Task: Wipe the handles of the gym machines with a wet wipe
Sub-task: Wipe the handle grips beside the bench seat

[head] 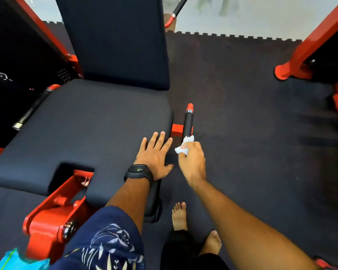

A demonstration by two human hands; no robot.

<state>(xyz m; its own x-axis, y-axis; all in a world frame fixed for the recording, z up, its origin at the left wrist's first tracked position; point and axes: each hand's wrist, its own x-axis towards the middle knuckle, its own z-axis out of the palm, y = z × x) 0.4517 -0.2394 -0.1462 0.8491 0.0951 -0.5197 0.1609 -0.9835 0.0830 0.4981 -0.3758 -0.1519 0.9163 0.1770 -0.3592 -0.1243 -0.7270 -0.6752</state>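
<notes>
The wet wipe [184, 146] sits bunched at the near end of the black side handle [188, 125], pinched in the curled fingers of the right hand [192, 162]; how far it wraps the grip is unclear from above. Risk: so small a wad may miss the underside and the far red-capped end, or slip from the pinch. The left hand [156, 154] lies flat and open on the seat pad [86, 123], and a shift of weight there could drag the stroke off line.
</notes>
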